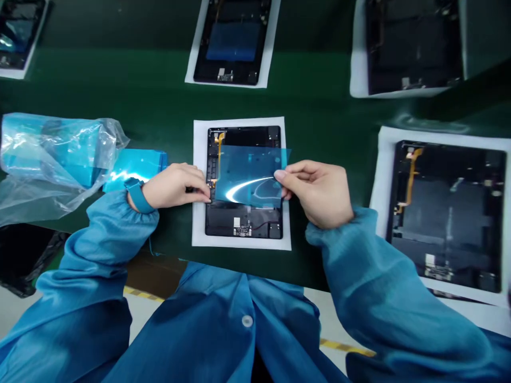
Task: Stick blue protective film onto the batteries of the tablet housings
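Observation:
A clear blue film sheet lies over the middle of an opened black tablet housing, its right side jutting past the housing's edge. My right hand pinches the film's right edge between thumb and fingers. At the housing's left rim is my left hand, fingers closed together with the tips against the edge; what they hold, if anything, is hidden. Beneath the housing is a white sheet. A blue wrist strap circles my left wrist.
A stack of blue film and a clear plastic bag of more film lie at left. Other tablet housings on white sheets stand at the top, upper right and right. A black bag hangs at lower left.

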Action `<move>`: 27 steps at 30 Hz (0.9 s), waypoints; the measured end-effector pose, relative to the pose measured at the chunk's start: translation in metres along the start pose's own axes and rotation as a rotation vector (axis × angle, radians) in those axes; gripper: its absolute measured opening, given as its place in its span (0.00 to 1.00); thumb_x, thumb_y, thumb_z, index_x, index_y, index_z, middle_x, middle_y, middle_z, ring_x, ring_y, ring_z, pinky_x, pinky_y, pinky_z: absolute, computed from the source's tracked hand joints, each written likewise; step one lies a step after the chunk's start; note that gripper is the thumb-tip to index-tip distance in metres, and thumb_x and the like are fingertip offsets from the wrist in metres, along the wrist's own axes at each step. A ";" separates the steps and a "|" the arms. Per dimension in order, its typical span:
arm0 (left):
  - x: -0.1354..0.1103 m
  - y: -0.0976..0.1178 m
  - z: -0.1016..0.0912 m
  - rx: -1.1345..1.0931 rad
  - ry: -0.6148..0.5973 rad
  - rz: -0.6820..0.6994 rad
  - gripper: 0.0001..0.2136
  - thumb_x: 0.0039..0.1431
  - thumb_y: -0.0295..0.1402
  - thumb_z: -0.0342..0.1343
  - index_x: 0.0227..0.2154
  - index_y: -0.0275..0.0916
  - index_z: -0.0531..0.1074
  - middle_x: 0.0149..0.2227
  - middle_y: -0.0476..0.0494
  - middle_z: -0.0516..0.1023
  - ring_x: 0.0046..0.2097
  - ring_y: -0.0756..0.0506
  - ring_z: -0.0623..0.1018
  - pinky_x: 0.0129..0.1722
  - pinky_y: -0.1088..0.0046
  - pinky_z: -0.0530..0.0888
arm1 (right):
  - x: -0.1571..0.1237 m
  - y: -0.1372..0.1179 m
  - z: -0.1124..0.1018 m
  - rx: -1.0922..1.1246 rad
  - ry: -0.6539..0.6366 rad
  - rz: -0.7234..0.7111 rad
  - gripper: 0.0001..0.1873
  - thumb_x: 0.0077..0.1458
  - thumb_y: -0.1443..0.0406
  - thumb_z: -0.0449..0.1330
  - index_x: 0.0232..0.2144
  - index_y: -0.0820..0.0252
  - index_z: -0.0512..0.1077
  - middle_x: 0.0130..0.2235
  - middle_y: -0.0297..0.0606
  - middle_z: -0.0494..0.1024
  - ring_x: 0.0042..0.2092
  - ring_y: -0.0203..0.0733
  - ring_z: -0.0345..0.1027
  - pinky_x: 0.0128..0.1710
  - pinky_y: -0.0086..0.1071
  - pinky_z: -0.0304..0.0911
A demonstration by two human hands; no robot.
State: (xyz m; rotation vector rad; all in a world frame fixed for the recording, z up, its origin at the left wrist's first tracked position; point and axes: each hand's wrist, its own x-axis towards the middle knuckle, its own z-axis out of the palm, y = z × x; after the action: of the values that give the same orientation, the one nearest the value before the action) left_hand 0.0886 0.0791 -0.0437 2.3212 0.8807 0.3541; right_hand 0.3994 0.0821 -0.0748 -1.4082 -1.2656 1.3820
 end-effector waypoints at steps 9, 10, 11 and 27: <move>0.000 -0.009 0.014 -0.113 -0.024 -0.031 0.11 0.64 0.46 0.61 0.33 0.49 0.84 0.34 0.49 0.84 0.35 0.48 0.77 0.39 0.67 0.67 | -0.005 0.001 -0.002 -0.102 -0.019 0.014 0.17 0.46 0.56 0.75 0.27 0.62 0.77 0.19 0.33 0.75 0.20 0.32 0.67 0.18 0.25 0.65; 0.000 -0.009 0.014 -0.120 -0.029 -0.039 0.11 0.64 0.47 0.60 0.33 0.49 0.84 0.33 0.49 0.84 0.35 0.48 0.77 0.39 0.67 0.67 | -0.005 -0.001 -0.002 -0.119 -0.020 0.011 0.16 0.46 0.57 0.75 0.27 0.62 0.77 0.20 0.34 0.75 0.20 0.32 0.67 0.18 0.25 0.65; 0.001 -0.008 0.014 -0.129 -0.035 -0.048 0.12 0.64 0.47 0.60 0.33 0.50 0.84 0.33 0.49 0.84 0.35 0.47 0.77 0.39 0.67 0.67 | -0.005 -0.002 -0.003 -0.131 -0.019 0.007 0.15 0.46 0.57 0.75 0.27 0.62 0.77 0.19 0.34 0.75 0.20 0.32 0.67 0.18 0.25 0.65; 0.003 -0.004 0.012 -0.157 -0.049 -0.100 0.14 0.65 0.50 0.58 0.32 0.51 0.84 0.33 0.48 0.83 0.35 0.46 0.77 0.39 0.66 0.67 | -0.010 -0.005 -0.006 -0.257 -0.002 -0.084 0.09 0.50 0.61 0.73 0.28 0.60 0.79 0.20 0.33 0.75 0.20 0.32 0.67 0.18 0.25 0.66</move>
State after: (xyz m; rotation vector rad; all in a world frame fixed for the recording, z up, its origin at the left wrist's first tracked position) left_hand 0.0942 0.0783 -0.0556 2.1249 0.9074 0.3111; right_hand 0.4056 0.0744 -0.0670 -1.5043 -1.5290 1.1964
